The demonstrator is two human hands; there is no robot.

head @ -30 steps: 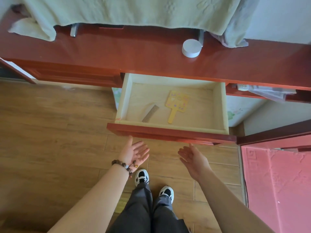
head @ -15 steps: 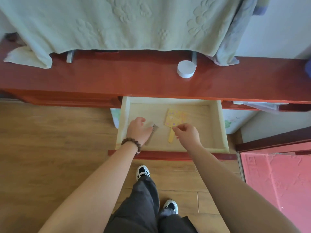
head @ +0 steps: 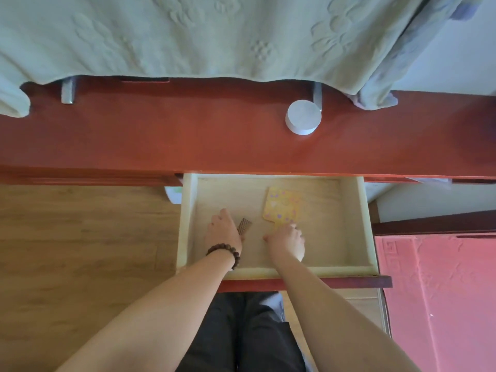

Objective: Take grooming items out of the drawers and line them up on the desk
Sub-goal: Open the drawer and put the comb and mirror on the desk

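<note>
Left hand in open drawer, fingers curled over comb, right hand gripping handle of yellow hand mirror lying on drawer floor, red desk beyond with white round container, green cloth draped behind.

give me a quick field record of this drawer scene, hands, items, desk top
drawer: open drawer, pale wood inside
left hand: left hand on the comb, grip hidden
right hand: right hand curled round the handle of the yellow hand mirror
desk top: red desk bears a white round container; no grooming item lined up yet
behind: green cloth hangs over the desk's back
</note>
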